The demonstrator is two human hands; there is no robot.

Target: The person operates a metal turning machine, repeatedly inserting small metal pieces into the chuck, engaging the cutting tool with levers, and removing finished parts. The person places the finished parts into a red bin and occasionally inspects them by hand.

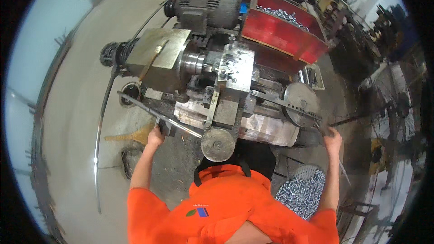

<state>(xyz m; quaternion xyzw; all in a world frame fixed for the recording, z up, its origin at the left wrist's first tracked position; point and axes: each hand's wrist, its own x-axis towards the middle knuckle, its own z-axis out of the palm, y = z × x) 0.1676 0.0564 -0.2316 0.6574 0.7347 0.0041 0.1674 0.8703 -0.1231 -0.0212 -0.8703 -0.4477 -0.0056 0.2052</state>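
At lathe point(242, 70) front, L hand point(156, 136) (grip: can't tell) is nr long rod point(181, 126), R hand point(332, 140) clamped on blurred lever point(322, 129) by perforated bar point(282, 103), poss. slipping if pulled off-angle.

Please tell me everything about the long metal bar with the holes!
The bar is long, flat and grey, like worn metal. Dark holes line up along its right part. It slants from near the bright block across the big round disc. Its outer end is near the person's right hand; blur hides whether they touch.
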